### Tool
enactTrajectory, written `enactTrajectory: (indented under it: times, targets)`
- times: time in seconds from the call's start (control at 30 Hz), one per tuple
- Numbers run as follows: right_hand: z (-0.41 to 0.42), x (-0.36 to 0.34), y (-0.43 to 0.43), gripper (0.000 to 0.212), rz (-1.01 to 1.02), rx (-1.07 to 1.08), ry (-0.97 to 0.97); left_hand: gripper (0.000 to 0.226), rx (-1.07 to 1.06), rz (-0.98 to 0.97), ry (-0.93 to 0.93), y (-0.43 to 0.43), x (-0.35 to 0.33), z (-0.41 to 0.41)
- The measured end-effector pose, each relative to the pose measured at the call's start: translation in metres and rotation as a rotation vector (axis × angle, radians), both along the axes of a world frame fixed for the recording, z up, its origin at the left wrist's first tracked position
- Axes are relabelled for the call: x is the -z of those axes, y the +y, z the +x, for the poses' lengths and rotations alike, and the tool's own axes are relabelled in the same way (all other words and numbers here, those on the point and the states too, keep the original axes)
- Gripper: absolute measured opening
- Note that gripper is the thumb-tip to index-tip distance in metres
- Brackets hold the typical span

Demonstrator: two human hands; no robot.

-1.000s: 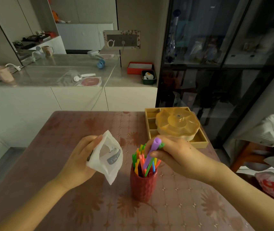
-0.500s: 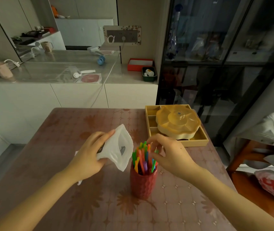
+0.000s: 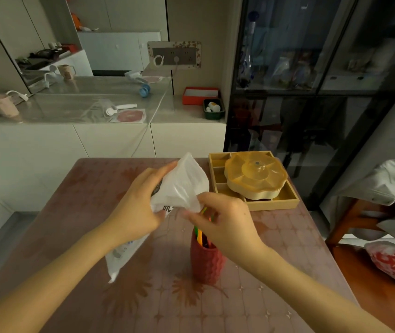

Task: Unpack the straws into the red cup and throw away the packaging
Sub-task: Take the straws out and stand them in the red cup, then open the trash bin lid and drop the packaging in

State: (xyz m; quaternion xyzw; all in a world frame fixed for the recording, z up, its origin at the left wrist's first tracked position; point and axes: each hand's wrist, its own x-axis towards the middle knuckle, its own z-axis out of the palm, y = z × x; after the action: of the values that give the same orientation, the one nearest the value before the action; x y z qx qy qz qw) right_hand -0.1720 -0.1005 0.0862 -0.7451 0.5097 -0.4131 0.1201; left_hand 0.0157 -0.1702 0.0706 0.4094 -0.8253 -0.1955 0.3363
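A textured red cup stands on the brown patterned table, with coloured straws sticking out of it, mostly hidden behind my right hand. My left hand grips the white plastic packaging and holds it above the table, left of the cup. My right hand hovers over the cup and pinches the packaging's lower edge. A second white wrapper shows under my left wrist; whether it lies on the table or hangs I cannot tell.
A yellow compartment tray with a flower-shaped lidded dish sits at the table's far right. A chair with grey clothing and a red-and-white bag stands to the right. White counter cabinets and a dark glass cabinet are behind.
My right hand has let go of the straws into the cup and moved up to the packaging. My left hand has lifted the packaging higher and to the right.
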Motion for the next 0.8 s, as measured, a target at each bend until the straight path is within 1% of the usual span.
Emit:
enactTrajectory:
  times: [0.13,0.2,0.27,0.33,0.4,0.43,0.47,0.5,0.53,0.57,0.6,0.7,0.8]
  targets:
    - [-0.007,-0.011,0.012,0.022,0.236,0.03,-0.457,0.1,0.0,-0.002,-0.09,0.02,0.001,0.009]
    - [-0.014,-0.015,0.018,0.016,0.279,0.064,-0.579,0.103,0.018,-0.043,-0.166,0.028,0.005,0.012]
    - [-0.019,-0.017,0.024,0.016,0.29,0.081,-0.594,0.106,0.053,-0.054,-0.211,0.034,0.005,0.012]
    - [-0.024,-0.021,0.029,0.016,0.286,0.112,-0.638,0.107,0.099,-0.061,-0.214,0.04,0.001,0.006]
    - [-0.029,-0.026,0.032,0.016,0.274,0.152,-0.683,0.111,0.14,-0.026,-0.21,0.044,-0.005,-0.001]
    - [-0.033,-0.029,0.033,0.015,0.268,0.17,-0.694,0.115,0.162,0.022,-0.203,0.045,-0.007,-0.004]
    - [-0.037,-0.031,0.035,0.014,0.263,0.187,-0.703,0.117,0.193,0.111,-0.17,0.045,-0.009,-0.006]
    - [-0.042,-0.034,0.036,0.014,0.252,0.203,-0.709,0.116,0.232,0.234,-0.099,0.043,-0.01,-0.008]
    - [-0.048,-0.038,0.039,0.013,0.236,0.215,-0.711,0.112,0.27,0.357,-0.01,0.041,-0.01,-0.009]
    - [-0.055,-0.042,0.042,0.013,0.219,0.221,-0.705,0.107,0.291,0.425,0.051,0.039,-0.009,-0.009]
    - [-0.062,-0.045,0.046,0.012,0.208,0.228,-0.695,0.103,0.294,0.423,0.071,0.037,-0.007,-0.01]
    - [-0.087,-0.048,0.061,0.01,0.222,0.254,-0.64,0.091,0.26,0.29,0.041,0.033,-0.004,-0.017]
    - [-0.11,-0.044,0.079,0.008,0.267,0.255,-0.636,0.077,0.288,0.197,0.051,0.035,-0.01,-0.037]
